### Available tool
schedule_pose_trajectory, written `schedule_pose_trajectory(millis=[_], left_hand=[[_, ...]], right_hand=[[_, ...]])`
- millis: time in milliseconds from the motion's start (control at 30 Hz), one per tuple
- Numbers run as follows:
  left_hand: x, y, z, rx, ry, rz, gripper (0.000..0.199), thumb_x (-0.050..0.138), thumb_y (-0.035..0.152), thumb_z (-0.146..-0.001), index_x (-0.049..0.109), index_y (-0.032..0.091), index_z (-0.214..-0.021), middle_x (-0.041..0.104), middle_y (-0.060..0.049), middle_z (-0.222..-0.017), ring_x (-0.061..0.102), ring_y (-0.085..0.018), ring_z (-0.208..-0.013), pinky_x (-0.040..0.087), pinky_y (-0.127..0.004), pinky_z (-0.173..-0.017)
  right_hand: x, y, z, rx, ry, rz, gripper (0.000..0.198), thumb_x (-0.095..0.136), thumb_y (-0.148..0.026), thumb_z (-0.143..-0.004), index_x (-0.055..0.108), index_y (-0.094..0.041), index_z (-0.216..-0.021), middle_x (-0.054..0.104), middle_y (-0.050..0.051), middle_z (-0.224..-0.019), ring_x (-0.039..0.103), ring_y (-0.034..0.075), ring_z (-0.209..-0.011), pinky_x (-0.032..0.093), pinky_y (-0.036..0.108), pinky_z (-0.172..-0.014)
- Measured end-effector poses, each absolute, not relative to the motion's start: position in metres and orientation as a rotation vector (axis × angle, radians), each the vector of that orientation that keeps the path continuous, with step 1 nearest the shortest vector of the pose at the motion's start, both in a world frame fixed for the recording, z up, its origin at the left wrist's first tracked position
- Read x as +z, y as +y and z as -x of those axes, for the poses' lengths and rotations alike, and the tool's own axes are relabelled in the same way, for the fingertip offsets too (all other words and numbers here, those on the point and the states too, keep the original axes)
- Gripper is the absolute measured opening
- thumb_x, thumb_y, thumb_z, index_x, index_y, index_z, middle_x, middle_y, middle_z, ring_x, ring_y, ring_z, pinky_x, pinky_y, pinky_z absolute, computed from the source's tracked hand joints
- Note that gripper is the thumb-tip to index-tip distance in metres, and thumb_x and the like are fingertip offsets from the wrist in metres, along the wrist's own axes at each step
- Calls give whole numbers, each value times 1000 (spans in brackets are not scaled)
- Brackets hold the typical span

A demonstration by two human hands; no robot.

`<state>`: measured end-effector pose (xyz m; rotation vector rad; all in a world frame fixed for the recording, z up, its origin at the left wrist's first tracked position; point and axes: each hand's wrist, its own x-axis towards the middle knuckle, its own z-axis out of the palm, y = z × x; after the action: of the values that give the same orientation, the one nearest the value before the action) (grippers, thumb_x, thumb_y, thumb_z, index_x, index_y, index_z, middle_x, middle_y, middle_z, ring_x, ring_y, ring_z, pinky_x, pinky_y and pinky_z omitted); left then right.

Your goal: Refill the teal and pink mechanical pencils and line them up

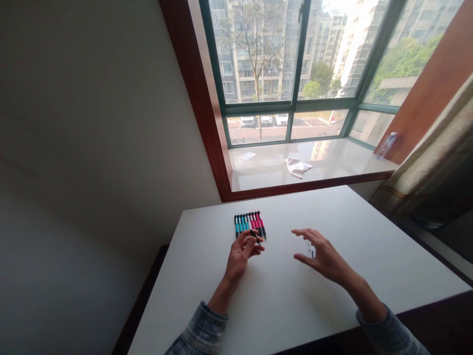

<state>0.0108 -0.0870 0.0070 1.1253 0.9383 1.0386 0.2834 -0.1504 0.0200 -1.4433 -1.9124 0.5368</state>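
My left hand (237, 259) is closed in a pinch on a small dark pen part (255, 237); its exact shape is partly covered by the fingers. Just beyond that hand lies a neat row of click pens, teal ones (241, 222) on the left and pink ones (257, 220) on the right, with a pale one between them. My right hand (327, 259) hovers over the table with thumb and fingers spread, holding nothing. Behind its fingers a thin clear piece with a dark tip (309, 248) shows partly on the tabletop.
The white table (281, 315) meets a wall on the left and a window ledge (266, 175) at the back. On the ledge lie a crumpled white cloth (297, 167), a flat packet (247, 156) and a clear bottle (386, 145). A curtain (424, 143) hangs at right.
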Motion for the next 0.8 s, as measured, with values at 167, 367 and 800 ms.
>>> schedule_pose_trajectory(millis=[167, 367, 800], left_hand=[[5, -87, -12, 1034, 984, -1109, 52, 80, 49, -79, 66, 17, -118, 73, -8, -97, 73, -19, -76, 59, -36, -78], [5, -86, -11, 1002, 1034, -1129, 47, 87, 46, -71, 73, 14, -102, 74, -11, -98, 73, -20, -76, 61, -36, -77], [11, -89, -10, 894, 960, -1202, 42, 85, 47, -73, 76, 15, -99, 77, -11, -96, 71, -22, -83, 56, -36, -82]], right_hand=[[-2, -166, -332, 463, -1985, 1701, 92, 81, -39, -77, 35, -33, -156, 54, 11, -147, 51, 35, -134, 46, 52, -108], [-17, -168, -339, 467, -1959, 1728, 71, 77, -37, -82, 49, -29, -146, 60, 9, -141, 55, 33, -128, 50, 50, -105], [24, -159, -205, 472, -2034, 1245, 105, 83, -13, -73, 27, -35, -159, 54, 9, -148, 48, 35, -136, 51, 56, -108]])
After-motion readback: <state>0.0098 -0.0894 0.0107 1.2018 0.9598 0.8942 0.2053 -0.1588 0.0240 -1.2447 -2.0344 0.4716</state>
